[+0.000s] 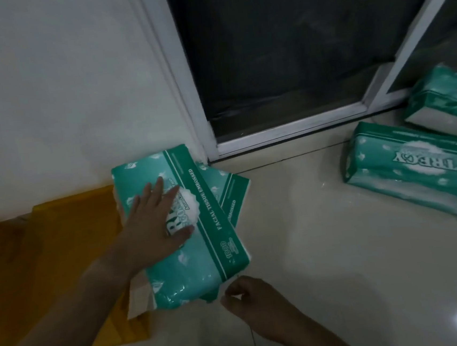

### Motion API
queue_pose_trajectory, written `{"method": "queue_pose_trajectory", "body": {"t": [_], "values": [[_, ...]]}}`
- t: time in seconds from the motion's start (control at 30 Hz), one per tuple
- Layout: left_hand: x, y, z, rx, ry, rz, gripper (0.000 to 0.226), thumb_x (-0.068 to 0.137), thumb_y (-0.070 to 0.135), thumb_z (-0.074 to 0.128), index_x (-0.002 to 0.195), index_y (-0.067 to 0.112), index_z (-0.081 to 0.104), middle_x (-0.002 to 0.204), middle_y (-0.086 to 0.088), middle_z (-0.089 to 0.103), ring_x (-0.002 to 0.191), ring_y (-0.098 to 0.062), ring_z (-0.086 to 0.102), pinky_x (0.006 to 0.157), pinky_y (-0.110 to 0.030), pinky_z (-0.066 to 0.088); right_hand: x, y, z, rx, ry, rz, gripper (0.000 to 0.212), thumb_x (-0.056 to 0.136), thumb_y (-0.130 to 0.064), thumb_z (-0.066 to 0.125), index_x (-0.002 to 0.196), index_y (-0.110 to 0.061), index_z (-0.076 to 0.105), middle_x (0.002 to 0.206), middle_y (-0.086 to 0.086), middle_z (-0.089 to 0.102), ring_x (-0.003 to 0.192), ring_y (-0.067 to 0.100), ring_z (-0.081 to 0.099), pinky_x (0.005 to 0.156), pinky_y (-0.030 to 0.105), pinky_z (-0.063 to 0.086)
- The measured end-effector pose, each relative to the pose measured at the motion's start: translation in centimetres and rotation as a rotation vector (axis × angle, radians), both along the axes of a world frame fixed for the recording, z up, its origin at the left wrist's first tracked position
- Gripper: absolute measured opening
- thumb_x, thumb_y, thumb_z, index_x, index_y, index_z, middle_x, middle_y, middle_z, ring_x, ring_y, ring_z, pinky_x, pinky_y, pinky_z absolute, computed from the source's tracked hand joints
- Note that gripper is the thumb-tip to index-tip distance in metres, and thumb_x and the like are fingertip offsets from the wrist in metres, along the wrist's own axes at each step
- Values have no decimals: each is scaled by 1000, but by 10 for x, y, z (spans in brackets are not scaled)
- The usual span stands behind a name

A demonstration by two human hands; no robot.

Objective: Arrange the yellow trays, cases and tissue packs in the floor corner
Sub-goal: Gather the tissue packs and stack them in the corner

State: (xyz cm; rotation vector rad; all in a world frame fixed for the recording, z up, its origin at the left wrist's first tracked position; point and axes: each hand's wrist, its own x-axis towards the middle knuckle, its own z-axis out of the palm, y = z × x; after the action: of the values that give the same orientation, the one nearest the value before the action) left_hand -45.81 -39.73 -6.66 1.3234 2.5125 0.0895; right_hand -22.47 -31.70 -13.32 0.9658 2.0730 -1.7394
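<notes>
Squaring 2 packs beside the door frame

Left hand [154,222] lies flat, fingers straight, pressing on the top pack [210,230], which sits skewed across the lower pack [234,191] just left of the door frame [201,125] at its foot. Right hand [251,304] sits at the near end of the stack, on the side away from the frame, fingers curled; whether it pinches the wrap, I cannot tell. The smart play, I'd say: palm stays down, swivel the top pack until its edges match the one beneath, then nudge both snug toward the frame. Slick wrap looks likely to slide, so go slow. Trays [61,244] sit further left of the frame, and 2 spare packs [417,171] wait well right of it.
</notes>
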Motion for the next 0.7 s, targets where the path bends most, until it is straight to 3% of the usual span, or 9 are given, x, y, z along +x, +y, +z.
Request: {"method": "queue_pose_trajectory", "body": {"t": [0.17, 0.27, 0.37, 0.53, 0.7], "values": [[65, 25, -8, -51, 41, -190, 93, 74, 73, 26, 154, 31, 2, 156, 1, -22, 148, -25, -17, 117, -39, -14, 35, 33, -7, 3, -19, -68, 30, 87, -45, 62, 114, -32, 60, 113, -14, 60, 97, -2, 56, 65, -6, 34], [95, 38, -11, -39, 57, -243, 91, 78, 70, 29, 154, 29, 3, 158, 0, -24, 147, -24, -22, 118, -36, -17, 58, 49, -11, -1, -29, -129, 27, 85, -48, 63, 110, -40, 54, 119, -14, 59, 100, 3, 59, 74, 5, 41], [125, 65, -9, 19, -18, -266, 83, 84, 66, 39, 154, 34, 6, 160, 3, -19, 147, -18, -20, 120, -36, -12, 82, 66, -13, -2, -25, -211, 33, 86, -46, 63, 116, -39, 53, 122, -13, 59, 102, 5, 61, 80, 13, 46], [163, 135, -13, -10, -173, -296, 76, 90, 57, 47, 153, 32, 12, 161, 1, -16, 149, -18, -11, 118, -32, -8, 115, 112, -11, -18, -24, -372, 44, 89, -41, 62, 130, -32, 49, 124, -13, 52, 109, 8, 56, 63, 0, 39], [195, 198, -26, -82, -343, -274, 73, 91, 49, 53, 152, 29, 18, 163, -1, -7, 150, -20, -4, 121, -35, 0, 156, 173, -13, 44, -10, -554, 46, 88, -34, 67, 130, -27, 52, 125, -6, 55, 108, 13, 58, 64, 0, 38]]}}
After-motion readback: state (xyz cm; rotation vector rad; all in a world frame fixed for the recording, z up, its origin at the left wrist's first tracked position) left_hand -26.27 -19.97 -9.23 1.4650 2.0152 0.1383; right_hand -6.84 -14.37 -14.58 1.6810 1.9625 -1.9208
